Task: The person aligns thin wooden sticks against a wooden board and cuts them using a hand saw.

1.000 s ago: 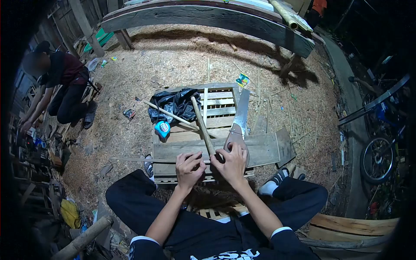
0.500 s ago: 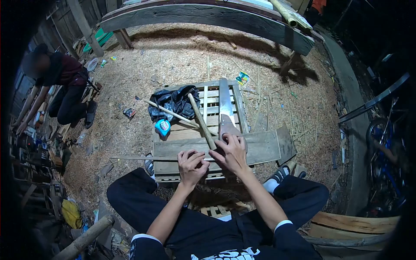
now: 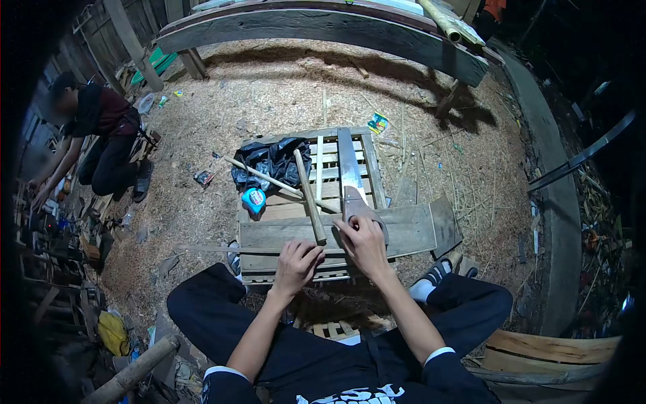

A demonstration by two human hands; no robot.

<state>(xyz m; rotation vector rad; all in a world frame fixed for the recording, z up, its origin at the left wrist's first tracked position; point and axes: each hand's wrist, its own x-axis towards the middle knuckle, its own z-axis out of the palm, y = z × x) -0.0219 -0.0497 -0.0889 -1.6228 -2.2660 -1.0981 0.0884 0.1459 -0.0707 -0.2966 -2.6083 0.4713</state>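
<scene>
A slatted wooden crate stands before me with a grey board laid across it. My left hand pinches at the board's near edge by a thin strip; what its fingertips hold is too small to make out. Beside the handle of a hand saw, my right hand has its fingers curled, and whether they grip the handle is unclear. Between my hands lies a short wooden stick, its near end on the board. A paler stick crosses under it.
A blue tape measure and a black plastic bag lie on the crate's left part. Beyond stands a long wooden bench. Another person crouches at the left. A bamboo pole is at the lower left.
The saw has swung left to point nearly straight away from me. My right hand has moved slightly right, off the stick's near end. The left hand's fingers have drawn together.
</scene>
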